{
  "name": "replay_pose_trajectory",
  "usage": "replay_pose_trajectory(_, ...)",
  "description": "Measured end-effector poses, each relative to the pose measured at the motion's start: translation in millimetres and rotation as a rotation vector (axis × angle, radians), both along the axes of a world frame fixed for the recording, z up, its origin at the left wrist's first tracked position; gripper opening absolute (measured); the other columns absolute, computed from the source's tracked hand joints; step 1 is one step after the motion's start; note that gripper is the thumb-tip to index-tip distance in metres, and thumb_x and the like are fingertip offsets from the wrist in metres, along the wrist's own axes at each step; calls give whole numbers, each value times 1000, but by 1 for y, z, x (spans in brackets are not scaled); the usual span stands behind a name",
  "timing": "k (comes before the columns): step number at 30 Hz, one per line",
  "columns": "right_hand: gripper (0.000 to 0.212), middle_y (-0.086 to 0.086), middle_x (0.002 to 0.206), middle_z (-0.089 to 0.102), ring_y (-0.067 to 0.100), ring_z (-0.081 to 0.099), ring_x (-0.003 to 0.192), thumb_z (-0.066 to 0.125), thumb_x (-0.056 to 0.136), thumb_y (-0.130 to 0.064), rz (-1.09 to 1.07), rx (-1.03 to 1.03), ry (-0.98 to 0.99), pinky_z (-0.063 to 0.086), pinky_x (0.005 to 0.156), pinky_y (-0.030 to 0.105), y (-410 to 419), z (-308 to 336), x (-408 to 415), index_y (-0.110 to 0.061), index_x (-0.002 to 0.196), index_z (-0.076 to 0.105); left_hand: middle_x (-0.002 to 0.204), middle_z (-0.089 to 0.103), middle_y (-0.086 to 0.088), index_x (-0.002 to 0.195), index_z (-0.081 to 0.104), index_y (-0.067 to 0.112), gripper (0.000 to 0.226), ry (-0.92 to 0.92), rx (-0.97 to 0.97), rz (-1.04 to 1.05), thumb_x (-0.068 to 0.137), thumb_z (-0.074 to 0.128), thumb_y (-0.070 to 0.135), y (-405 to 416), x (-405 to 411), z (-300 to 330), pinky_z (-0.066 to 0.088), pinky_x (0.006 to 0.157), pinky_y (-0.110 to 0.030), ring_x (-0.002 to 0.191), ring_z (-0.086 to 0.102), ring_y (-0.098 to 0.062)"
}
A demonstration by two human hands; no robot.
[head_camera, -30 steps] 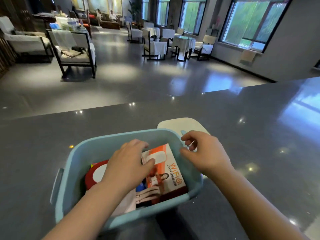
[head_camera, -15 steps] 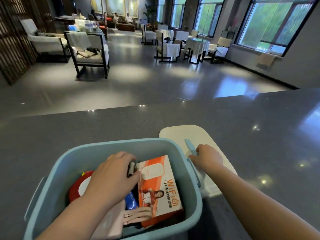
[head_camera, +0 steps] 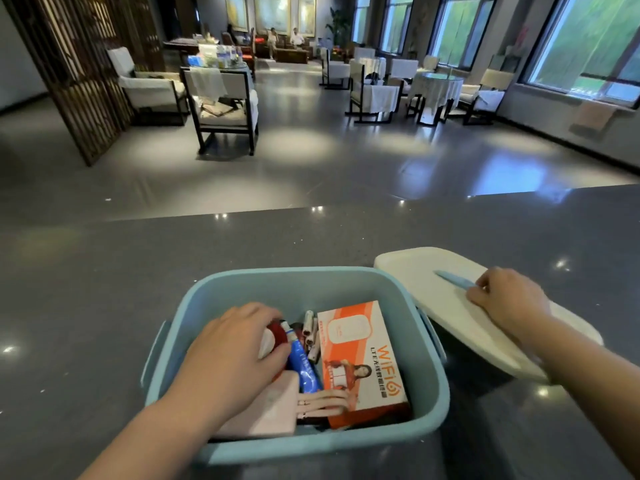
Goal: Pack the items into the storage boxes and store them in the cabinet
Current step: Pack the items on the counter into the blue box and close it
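Storage box: a light-blue plastic storage box (head_camera: 429,372) stands open on the grey speckled stone counter (head_camera: 104,289), nearest the camera.
Left hand: the left hand (head_camera: 228,355) reaches inside the box, fingers curled over a red-and-white round item (head_camera: 275,336) — thumb against its near side.
Contents: an orange-and-white WiFi router carton (head_camera: 360,362) lies flat at the right; a blue tube (head_camera: 306,370) and small pale cylinders (head_camera: 311,336) sit between carton and hand; a pale pink flat pack (head_camera: 266,407) lies under the wrist.
Lid: the white plastic lid (head_camera: 415,275) rests just right of the box, tilted against its rim.
Right hand: the right hand (head_camera: 509,299) rests on the lid, fingertips pinching the end of its blue handle (head_camera: 453,280).
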State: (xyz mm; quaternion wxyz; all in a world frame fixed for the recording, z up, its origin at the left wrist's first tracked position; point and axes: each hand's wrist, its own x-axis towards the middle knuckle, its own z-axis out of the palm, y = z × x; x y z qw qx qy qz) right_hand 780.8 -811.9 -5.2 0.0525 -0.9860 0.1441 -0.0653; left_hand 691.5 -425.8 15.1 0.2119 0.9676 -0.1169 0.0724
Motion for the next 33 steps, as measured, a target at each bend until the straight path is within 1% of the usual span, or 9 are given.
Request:
replay_pose_trajectory(7,16,-5,76,57,22,56,70,66,79,-40,128,33,-184,52,70,45,16,89,-32,-28,83,56,118,55,19,114,58,33,34,-8,-57,27,81,60,44,40,-42,-7,36,98,-21,115,47,-3)
replay_pose_trajectory(11,18,-10,75,53,19,52,69,66,73,-38,311,63,-301,41,63,33,94,107,-59,-33,83,52,102,57,29,100,63,36,21,-131,-359,129,80,67,30,57,-49,12,33,84,-4,102,51,4)
replay_pose_trajectory(13,21,-11,77,53,12,49,69,70,73,-33,402,118,-284,35,62,28,137,99,-71,-32,87,55,101,58,29,101,62,37,19,-252,-448,168,83,63,30,66,-50,29,34,82,-4,100,52,6)
replay_pose_trajectory(16,23,-16,77,50,-5,46,69,72,74,-31,542,221,-177,31,60,13,185,78,-85,-31,93,57,110,58,22,107,62,31,24,-411,-499,150,83,56,28,74,-51,49,37,88,-10,107,52,2)
replay_pose_trajectory(18,22,-19,77,50,-10,48,74,71,76,-33,623,243,-99,33,63,7,200,62,-92,-35,91,55,119,56,18,114,61,28,31,-395,-447,121,84,55,27,77,-51,50,39,95,-20,114,50,-2)
replay_pose_trajectory(21,21,-20,82,51,-9,48,80,68,80,-33,691,275,2,35,66,7,205,48,-92,-40,89,50,141,43,14,131,51,29,43,-197,-278,78,89,57,31,78,-50,35,29,110,-31,132,37,-8)
replay_pose_trajectory(25,17,-19,89,50,-2,45,84,64,85,-29,814,211,48,33,69,14,199,49,-76,-35,96,52,153,18,18,142,32,36,54,-38,-165,10,91,49,43,67,-52,9,6,115,-23,141,13,-3)
replay_pose_trajectory(29,19,-13,101,55,8,47,92,58,91,-32,899,102,43,40,82,26,195,47,-66,-26,108,59,154,14,21,141,29,41,56,-20,-95,-25,88,44,52,57,-54,-6,5,113,-22,141,10,-3)
replay_pose_trajectory(33,22,-10,106,60,12,52,98,59,92,-30,810,196,-26,41,88,30,198,37,-78,-25,113,63,155,13,16,143,27,39,57,-11,-65,-71,90,42,52,44,-43,-8,5,114,-24,142,10,-7)
